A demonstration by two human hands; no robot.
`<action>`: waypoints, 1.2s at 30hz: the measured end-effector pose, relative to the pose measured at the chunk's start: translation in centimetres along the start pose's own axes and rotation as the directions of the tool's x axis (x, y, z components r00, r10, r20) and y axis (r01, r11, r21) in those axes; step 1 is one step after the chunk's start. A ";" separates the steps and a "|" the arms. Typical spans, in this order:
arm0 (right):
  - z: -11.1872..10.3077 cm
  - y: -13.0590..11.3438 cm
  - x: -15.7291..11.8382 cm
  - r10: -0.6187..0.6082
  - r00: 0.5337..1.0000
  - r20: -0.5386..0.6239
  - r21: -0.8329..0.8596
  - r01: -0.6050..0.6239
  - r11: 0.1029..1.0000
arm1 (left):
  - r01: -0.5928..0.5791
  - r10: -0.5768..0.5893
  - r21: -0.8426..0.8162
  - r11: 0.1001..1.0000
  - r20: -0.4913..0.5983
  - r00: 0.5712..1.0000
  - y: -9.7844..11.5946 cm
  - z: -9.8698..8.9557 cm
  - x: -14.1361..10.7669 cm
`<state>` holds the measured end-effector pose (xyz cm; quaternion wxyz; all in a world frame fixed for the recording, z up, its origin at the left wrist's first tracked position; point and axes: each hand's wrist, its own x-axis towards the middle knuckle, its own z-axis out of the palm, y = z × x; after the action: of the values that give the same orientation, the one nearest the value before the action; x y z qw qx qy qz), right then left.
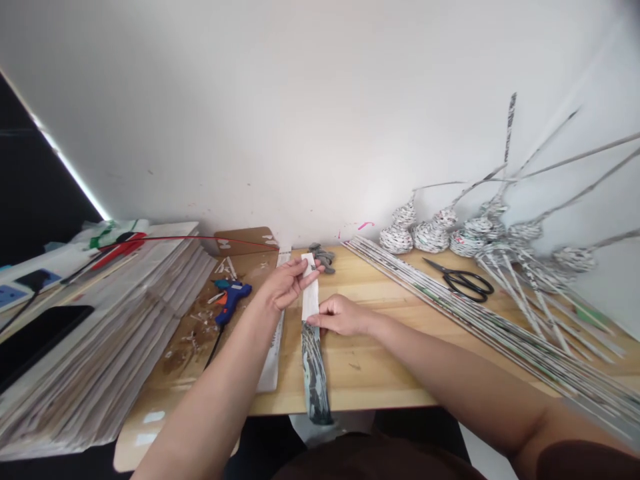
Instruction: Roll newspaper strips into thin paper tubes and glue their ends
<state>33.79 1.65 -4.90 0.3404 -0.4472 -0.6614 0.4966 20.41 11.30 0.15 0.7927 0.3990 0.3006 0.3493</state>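
Observation:
A flat strip of printed newspaper (314,367) runs lengthwise in front of me, its lower end hanging past the table's front edge. My left hand (295,277) pinches the strip near its far end, with some fingers spread. Partway down, my right hand (340,315) grips the strip's right side between thumb and fingers. Beside my left forearm lies a narrow stack of paper strips (271,373). A small heap of grey pieces (323,257) sits just beyond my left hand; I cannot tell what they are.
At left are a blue glue gun (233,300) on a stained board (175,373), a tall newspaper stack (115,347), a phone (43,340) and a power strip (25,287). At right lie long rolled paper sticks (450,307), black scissors (463,281) and several woven paper gourds (431,237).

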 end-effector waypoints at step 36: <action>-8.3 1.2 11.7 0.017 0.829 -0.560 -0.711 -0.490 0.504 | 0.077 -0.079 0.019 0.997 0.145 0.986 -3.5 -1.4 2.2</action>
<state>37.23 15.60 -3.71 0.1603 -0.7577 -0.6314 0.0391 21.72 12.05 -3.95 0.8230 0.4166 0.2598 0.2859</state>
